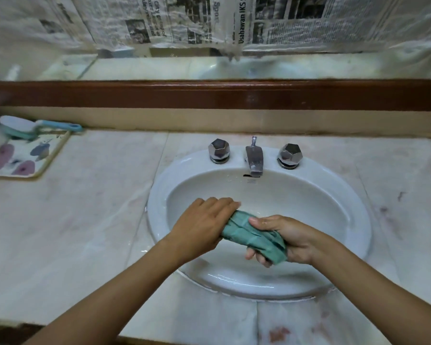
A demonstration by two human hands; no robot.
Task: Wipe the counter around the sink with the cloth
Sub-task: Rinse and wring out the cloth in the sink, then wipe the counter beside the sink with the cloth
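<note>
A pale marble counter (85, 220) is spanning the lower frame, showing reddish stains at lower right. An oval white sink (353, 220) is sitting at centre. A floral mat (47, 160) is lying at the left edge. Over the basin, the left hand (202, 225) and the right hand (291, 240) are each gripping one end of a twisted green cloth (251, 237), fingers curled round it. A blue-handled brush (35, 127) is resting on the mat's far end. A chrome spout (254, 160) is standing between two faceted knobs (219, 150).
</note>
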